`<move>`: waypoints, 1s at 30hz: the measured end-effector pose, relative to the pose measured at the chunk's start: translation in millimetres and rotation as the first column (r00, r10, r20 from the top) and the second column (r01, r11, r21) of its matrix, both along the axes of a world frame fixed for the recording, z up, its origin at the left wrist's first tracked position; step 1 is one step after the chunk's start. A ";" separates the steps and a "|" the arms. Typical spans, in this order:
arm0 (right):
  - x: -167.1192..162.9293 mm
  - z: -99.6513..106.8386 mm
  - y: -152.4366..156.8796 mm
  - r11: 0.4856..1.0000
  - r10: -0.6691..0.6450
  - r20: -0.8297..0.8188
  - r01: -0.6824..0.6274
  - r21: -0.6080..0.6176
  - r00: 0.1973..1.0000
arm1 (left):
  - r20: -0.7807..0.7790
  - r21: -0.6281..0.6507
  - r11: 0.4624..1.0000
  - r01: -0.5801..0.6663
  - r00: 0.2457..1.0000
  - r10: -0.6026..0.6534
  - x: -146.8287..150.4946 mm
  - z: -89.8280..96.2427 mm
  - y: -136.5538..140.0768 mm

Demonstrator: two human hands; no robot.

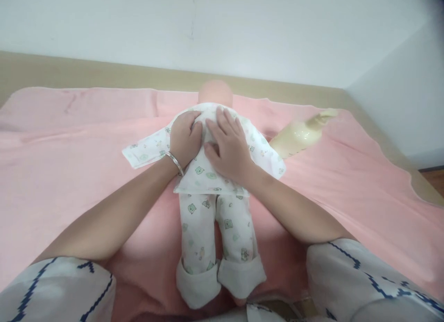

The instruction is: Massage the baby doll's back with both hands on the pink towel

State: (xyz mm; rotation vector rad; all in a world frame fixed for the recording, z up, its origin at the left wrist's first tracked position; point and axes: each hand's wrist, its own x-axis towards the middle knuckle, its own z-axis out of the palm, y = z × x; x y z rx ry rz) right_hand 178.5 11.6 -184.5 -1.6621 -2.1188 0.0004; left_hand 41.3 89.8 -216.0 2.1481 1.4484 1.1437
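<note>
A bald baby doll lies stretched out on a pink blanket, with its head at the far end; its face is not visible. It wears a white printed shirt with sleeves spread to both sides, and matching trousers with turned-up cuffs. My left hand, a silver bangle at the wrist, rests on the left of the upper torso, thumb apart from the index finger; its other fingers are mostly hidden. Flat on the shirt's right half lies my right hand, fingers spread.
The pink blanket covers most of a tan surface that meets a white wall. To the doll's right lies a shiny, pale yellow object with a narrowed end; its kind is unclear.
</note>
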 end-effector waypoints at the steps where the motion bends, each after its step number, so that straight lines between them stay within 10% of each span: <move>1: -0.1 0.7 -2.1 0.998 -0.041 -0.015 0.042 0.043 0.999 | -0.005 0.003 1.000 0.001 1.000 -0.001 -0.1 0.3 -0.3; 18: -0.9 4.1 1.9 0.997 0.044 0.012 -0.043 -0.070 0.999 | -0.013 -0.008 1.000 -0.009 1.000 0.009 0.0 1.1 -1.1; 25: -2.1 38.3 -14.6 0.962 0.128 0.062 -0.109 -0.252 0.990 | 0.063 -0.010 1.000 0.009 0.998 -0.008 -1.0 -1.1 0.9; 30: 29.6 80.9 -24.4 0.996 0.070 -0.110 -0.063 0.062 0.992 | 0.110 -0.019 0.999 0.029 0.994 -0.026 -1.1 2.1 -2.4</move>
